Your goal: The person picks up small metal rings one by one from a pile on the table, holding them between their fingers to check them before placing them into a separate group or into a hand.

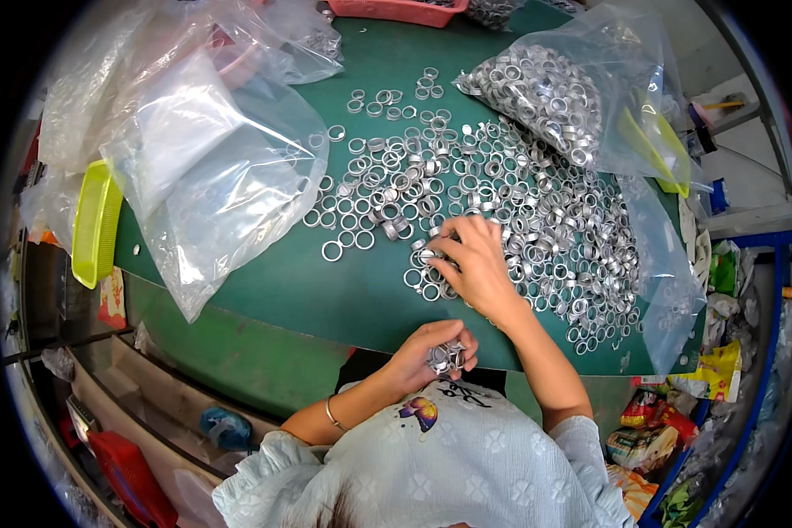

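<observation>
Many silver metal rings (554,238) lie loose over the middle and right of the green table (264,290). My left hand (422,352), near the table's front edge, is cupped closed around several of these rings (446,356). Over the near side of the spread, my right hand (475,261) reaches down with its fingers bent and thumb toward the fingertips. It touches or hovers at the rings there; whether one is pinched between the fingertips is hard to make out. A thinner cluster of rings (361,220) lies to the left of my right hand.
A clear bag full of rings (546,97) lies at the far right. Empty-looking plastic bags (238,194) cover the table's left. A yellow-green basket (97,224) stands at the left edge, another yellow-green piece (656,154) at the right. A red tray (400,11) sits at the far edge.
</observation>
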Tool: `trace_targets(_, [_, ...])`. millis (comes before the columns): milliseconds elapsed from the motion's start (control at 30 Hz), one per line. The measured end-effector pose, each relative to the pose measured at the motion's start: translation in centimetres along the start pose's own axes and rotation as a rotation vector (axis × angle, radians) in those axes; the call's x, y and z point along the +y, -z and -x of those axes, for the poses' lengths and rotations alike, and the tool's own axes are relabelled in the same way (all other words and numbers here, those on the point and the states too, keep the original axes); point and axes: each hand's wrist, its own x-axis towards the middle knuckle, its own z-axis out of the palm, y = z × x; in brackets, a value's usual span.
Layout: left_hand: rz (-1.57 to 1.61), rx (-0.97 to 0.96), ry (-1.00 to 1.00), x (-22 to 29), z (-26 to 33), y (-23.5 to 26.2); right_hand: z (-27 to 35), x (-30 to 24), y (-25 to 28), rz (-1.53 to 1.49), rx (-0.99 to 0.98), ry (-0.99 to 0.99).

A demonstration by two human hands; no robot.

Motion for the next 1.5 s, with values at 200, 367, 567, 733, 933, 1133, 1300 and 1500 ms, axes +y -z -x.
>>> trace_targets(200, [-0.067, 0.111, -0.229, 0.7, 1.0, -0.6, 0.7, 0.3, 1.9, -0.310, 0.002, -0.125])
trace_targets(367, [0.178, 0.030, -0.316, 1.9, 1.1, 1.0, 1.1, -1.3, 3.3, -0.543, -0.401, 0.017])
trace_targets(567, [0.188, -0.069, -0.306, 1.0, 0.7, 2.3, -6.4, 1.4, -1.6, -0.223, 0.099, -0.027])
trace_targets(733, [0.122, -0.092, -0.276, 1.1, 1.4, 1.3, -6.4, 2.4, -4.3, 0.070, -0.076, 0.072])
trace_targets(933, [0.143, -0.063, -0.287, 1.9, 1.9, 1.7, -2.0, 2.4, 0.5, -0.026, -0.166, 0.021])
trace_targets(1133, [0.055, -0.070, -0.272, 1.3, 1.1, 1.9, -5.3, 1.3, -2.1, -0.024, 0.104, -0.057])
trace_targets(1300, [-0.015, 0.046, -0.348, 1.6, 1.2, 1.3, -7.0, 1.6, -4.4, 0.018, 0.092, -0.074])
trace_targets(1500, [0.161, 0.103, -0.591, 3.8, 1.9, 1.8, -4.2, -0.9, 1.6, -0.455, -0.420, 0.044])
